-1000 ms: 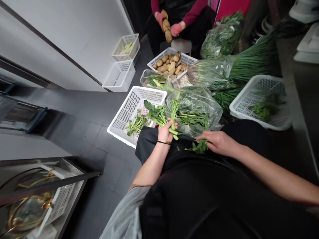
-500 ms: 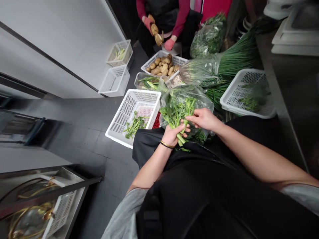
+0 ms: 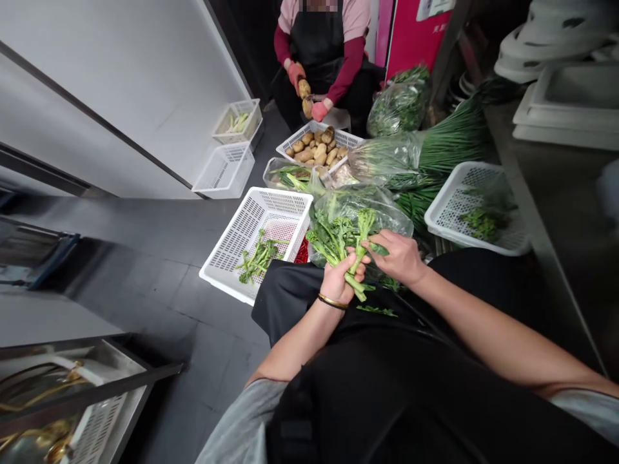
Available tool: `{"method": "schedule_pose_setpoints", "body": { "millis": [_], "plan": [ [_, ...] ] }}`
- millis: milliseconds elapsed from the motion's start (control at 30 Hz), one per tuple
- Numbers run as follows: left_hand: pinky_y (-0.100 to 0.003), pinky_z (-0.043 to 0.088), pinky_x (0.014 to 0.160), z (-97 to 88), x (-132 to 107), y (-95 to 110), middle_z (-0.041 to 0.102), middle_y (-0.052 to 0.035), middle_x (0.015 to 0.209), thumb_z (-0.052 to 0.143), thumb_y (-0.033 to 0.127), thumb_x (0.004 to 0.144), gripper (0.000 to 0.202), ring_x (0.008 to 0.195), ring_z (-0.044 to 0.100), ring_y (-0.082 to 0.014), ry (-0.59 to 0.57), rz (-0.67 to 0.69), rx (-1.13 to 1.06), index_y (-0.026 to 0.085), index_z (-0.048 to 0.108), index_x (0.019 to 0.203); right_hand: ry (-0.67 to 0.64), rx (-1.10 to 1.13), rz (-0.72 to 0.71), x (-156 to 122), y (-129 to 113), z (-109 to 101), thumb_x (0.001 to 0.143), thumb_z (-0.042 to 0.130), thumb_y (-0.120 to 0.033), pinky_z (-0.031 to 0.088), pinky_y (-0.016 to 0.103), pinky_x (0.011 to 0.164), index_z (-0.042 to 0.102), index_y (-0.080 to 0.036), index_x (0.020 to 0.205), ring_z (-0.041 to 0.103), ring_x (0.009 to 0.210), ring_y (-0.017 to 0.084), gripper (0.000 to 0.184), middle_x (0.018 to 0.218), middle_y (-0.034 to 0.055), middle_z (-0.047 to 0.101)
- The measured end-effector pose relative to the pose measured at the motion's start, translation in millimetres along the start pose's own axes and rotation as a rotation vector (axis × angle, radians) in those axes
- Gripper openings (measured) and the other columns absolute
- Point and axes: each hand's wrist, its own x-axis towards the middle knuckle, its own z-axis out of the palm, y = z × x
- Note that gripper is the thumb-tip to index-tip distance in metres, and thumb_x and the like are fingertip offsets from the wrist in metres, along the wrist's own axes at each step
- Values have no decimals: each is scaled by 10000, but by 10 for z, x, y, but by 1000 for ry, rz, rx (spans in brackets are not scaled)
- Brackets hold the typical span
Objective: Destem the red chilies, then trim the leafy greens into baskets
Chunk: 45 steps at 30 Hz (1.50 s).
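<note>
My left hand [image 3: 340,278] is wrapped round a bunch of broccolini [image 3: 362,240], its thick stalks poking out below the fist and the florets pointing away from me. Close on its right, my right hand [image 3: 399,256] pinches a green leaf [image 3: 378,249] beside the stalk. Leaf scraps [image 3: 376,310] lie on the dark apron over my lap. Just beyond my hands is a clear plastic bag [image 3: 387,209] with greens in it. To the left, a white perforated basket [image 3: 227,225] holds several broccolini stems [image 3: 261,256].
A co-worker [image 3: 322,58] in pink gloves handles potatoes behind a basket of potatoes [image 3: 316,151]. Bagged green onions [image 3: 449,138] lie to the right, near another white basket [image 3: 440,209] with greens. A metal counter edge [image 3: 536,238] runs along my right. Red chillies [image 3: 302,251] show beside the left basket.
My right hand has drawn slightly right and down from the stalk, now with a leaf between its fingers. More leaf scraps lie on my lap. The view has tilted up a little.
</note>
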Motion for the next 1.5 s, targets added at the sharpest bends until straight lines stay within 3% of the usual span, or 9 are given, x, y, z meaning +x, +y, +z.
{"method": "schedule_pose_setpoints", "body": {
  "millis": [100,300,600,733,933,1067,1233,1367,1500],
  "plan": [
    [-157,262,391,-33,34,67,628,-57,718,725,276,676,304,464,401,-46,-21,-52,-64,153,546,888,-66,186,84,-144,-14,-77,864,497,-477,482,337,752,647,-205,729,603,744,205,339,762,85,645],
    [-170,233,371,-123,35,223,624,-45,730,719,282,671,306,445,358,-40,-93,1,-66,173,551,902,-851,367,241,-285,393,-402,661,687,-570,421,242,483,637,-177,612,548,507,141,400,572,26,616],
    [-197,327,425,-37,31,-5,679,-65,773,793,260,587,389,484,521,-75,32,159,203,143,575,887,-176,248,251,314,-136,-278,783,591,-522,353,219,479,509,-178,544,438,442,83,427,461,-12,526],
    [-206,302,396,-60,33,36,641,-29,683,800,306,588,412,438,474,-75,9,168,126,158,557,886,-186,401,178,141,-108,-99,846,534,-451,429,232,560,560,-183,622,547,548,115,351,590,19,617],
    [-172,189,359,-185,24,77,653,-70,741,725,353,673,359,417,338,-39,-155,-87,-42,169,560,934,-572,674,302,103,107,-280,753,616,-524,443,235,488,636,-181,894,591,564,136,372,697,23,646],
    [-180,140,345,-171,24,82,634,-68,728,670,353,718,270,400,258,-26,-161,-187,-62,151,574,869,-333,608,323,288,-49,-279,781,577,-547,432,234,481,561,-176,685,542,491,114,384,593,23,606],
    [-181,206,368,-111,16,117,624,-41,694,661,314,740,228,409,296,-35,-42,-33,-38,165,552,875,-39,-13,-22,143,-194,-109,904,426,-427,362,247,542,493,-187,585,503,554,122,405,591,55,563],
    [-180,264,391,-137,39,158,647,-40,689,722,301,685,301,427,391,-50,39,107,-19,175,518,868,-441,-129,-212,-173,19,-197,886,474,-415,334,260,542,564,-197,642,528,569,143,339,629,58,586],
    [-193,310,394,-141,34,96,680,-61,715,773,326,627,385,423,467,-75,52,188,100,170,524,875,-710,-265,68,-96,233,-460,695,669,-535,313,255,511,600,-202,632,518,518,159,346,557,34,573]
  ]
}}
